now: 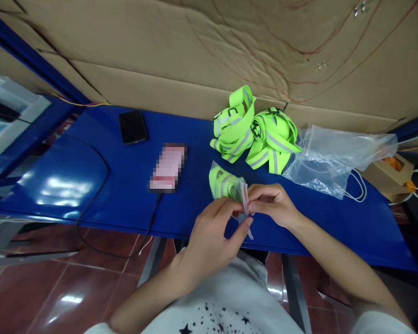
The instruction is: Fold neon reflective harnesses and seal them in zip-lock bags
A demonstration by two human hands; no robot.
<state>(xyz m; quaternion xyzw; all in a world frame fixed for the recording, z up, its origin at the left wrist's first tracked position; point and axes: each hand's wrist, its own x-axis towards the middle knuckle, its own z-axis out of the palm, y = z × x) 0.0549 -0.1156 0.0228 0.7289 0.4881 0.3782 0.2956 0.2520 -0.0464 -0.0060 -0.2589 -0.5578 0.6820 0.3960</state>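
Near the table's front edge, a small clear zip bag (243,192) with a red seal line is pinched between both hands. Inside it lies a rolled neon-green reflective strap (220,182) with grey stripes. My left hand (218,232) grips the bag's mouth from the left, thumb and fingers closed on it. From the right, my right hand (273,204) pinches the same red-lined edge with thumb and forefinger. Just beyond the hands rest two loose bundles of the same kind of strap, a left bundle (235,127) and a right bundle (274,137), with black buckles.
On the blue table (191,213), a phone (167,168) with a cable and a black device (133,126) lie at left. Clear plastic bags (334,157) lie at right beside a cardboard box (386,174). A cardboard-covered panel (142,51) rises behind.
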